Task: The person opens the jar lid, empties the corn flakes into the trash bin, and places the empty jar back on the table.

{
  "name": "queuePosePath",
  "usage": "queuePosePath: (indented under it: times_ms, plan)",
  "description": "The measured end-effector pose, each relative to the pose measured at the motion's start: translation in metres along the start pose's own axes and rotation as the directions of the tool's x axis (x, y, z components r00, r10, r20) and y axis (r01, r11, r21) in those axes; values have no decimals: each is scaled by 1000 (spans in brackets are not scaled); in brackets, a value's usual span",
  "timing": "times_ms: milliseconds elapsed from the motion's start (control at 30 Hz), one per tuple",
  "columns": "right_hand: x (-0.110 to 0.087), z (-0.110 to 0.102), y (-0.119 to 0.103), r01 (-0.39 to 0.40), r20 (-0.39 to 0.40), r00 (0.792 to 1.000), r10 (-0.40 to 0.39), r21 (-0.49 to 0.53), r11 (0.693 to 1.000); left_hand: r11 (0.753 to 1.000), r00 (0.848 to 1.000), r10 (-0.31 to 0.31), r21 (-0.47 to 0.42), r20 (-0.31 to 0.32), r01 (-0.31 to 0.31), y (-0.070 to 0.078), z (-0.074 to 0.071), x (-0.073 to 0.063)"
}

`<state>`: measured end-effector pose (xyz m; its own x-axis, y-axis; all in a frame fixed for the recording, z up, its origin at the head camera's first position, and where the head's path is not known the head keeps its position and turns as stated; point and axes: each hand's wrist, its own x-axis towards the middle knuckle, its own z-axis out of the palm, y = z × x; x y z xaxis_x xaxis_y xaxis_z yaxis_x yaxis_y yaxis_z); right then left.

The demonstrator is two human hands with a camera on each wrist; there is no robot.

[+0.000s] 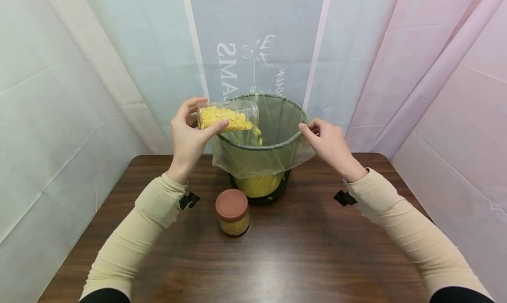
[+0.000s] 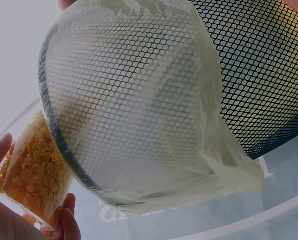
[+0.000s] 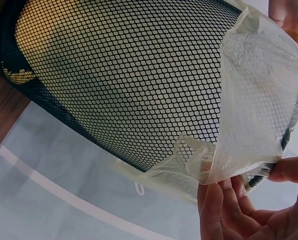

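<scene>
Your left hand [image 1: 188, 133] grips the clear jar [image 1: 229, 117], tipped with its open end over the mesh bin [image 1: 259, 186] — likely light, stiff and slick, best held near its base — while your right hand [image 1: 326, 142] pinches the bin's thin, probably tear-prone bag [image 1: 255, 162].

Jar [image 1: 229, 107]: clear, tipped near-horizontal in left grip [image 1: 188, 133]; yellow flakes [image 1: 223, 118] inside, some falling from mouth. Liner [image 1: 253, 162]: translucent, pinched in right grip [image 1: 326, 140], folded over mesh bin [image 3: 139, 75], upright between grips.

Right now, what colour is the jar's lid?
The lid is reddish brown, clearest in the head view.
</scene>
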<state>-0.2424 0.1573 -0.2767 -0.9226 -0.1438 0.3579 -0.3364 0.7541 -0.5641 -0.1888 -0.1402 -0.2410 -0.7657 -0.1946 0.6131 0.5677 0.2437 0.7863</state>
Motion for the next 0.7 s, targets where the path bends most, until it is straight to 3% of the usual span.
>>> queuePosePath:
  times_ms: [400,567,700]
  plan:
    - [0,1,0,3,-11,1000,-3,-4,1000,1000,1000,27,14,3,-27,-27,-1,9]
    - [0,1,1,7,-8,1000,-7,0,1000,999,1000,24,46,-1,-24,-24,-1,8]
    - [0,0,0,15,-8,1000,-15,-3,1000,997,1000,3,75,0,-3,-10,1,4]
